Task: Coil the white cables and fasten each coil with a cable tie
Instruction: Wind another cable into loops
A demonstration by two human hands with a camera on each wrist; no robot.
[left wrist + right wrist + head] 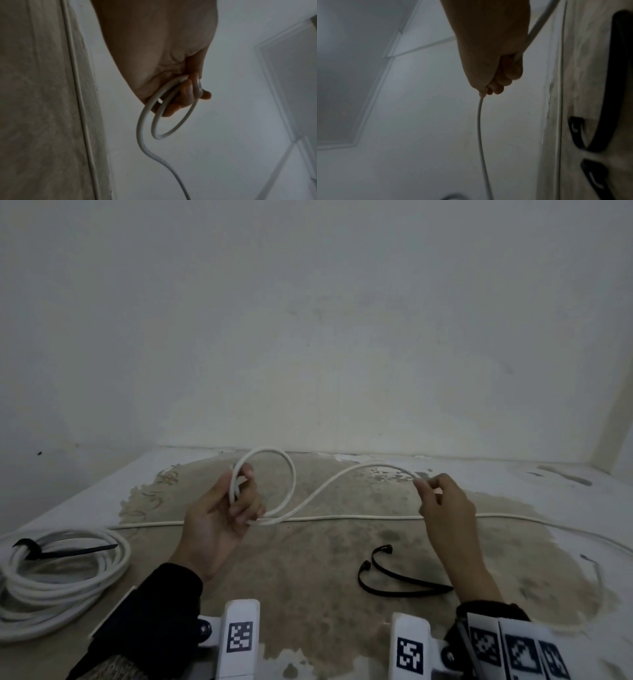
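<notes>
From the head we look forward and down at the table (308, 577), with the wall filling the top of the frame. Our two wrist cameras sit very close behind each hand and look along it at the wall. All three views share the white cable (329, 484) (145, 121) (480, 121).

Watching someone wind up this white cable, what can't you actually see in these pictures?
- Head view: the loose cable runs off the right edge, so its length is unknown.
- Head view: the tied coil is cut off at the left edge.
- Left wrist view: the left hand hides how many loops it holds.
- Right wrist view: dim; the right hand shows no fingertip detail.
</notes>
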